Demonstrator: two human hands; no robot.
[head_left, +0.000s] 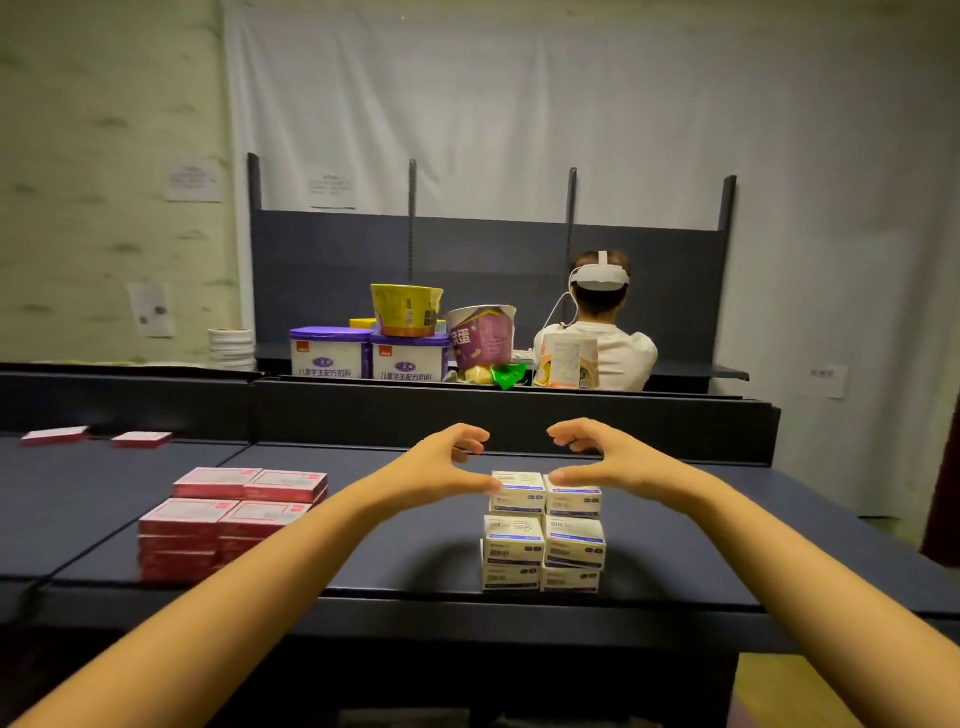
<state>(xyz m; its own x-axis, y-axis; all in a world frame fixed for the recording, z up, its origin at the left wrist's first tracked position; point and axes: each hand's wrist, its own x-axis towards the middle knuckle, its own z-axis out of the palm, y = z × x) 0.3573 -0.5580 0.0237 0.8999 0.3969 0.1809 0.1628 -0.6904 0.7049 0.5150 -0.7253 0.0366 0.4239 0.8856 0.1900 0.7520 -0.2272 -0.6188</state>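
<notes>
Head view, entry by reach.

- Left hand (441, 465): fingers bent into a wide C, gripping nothing. The thumb tip rests at the top left corner of the pile.
- Right hand (605, 460): a mirrored C, with the thumb tip at the top right corner.
- Stack of small white cardboard boxes with blue stripes (545, 540): two columns wide, rear tier higher. It stands near the front edge of the dark blue table (395, 561), directly below and between the hands. Each box's long side runs left to right. Both hands are equally near, one per column, so a two-sided squeeze looks likely.
- Stacks of flat red-and-white boxes (228, 519): well to the left, apart from the pile.
</notes>
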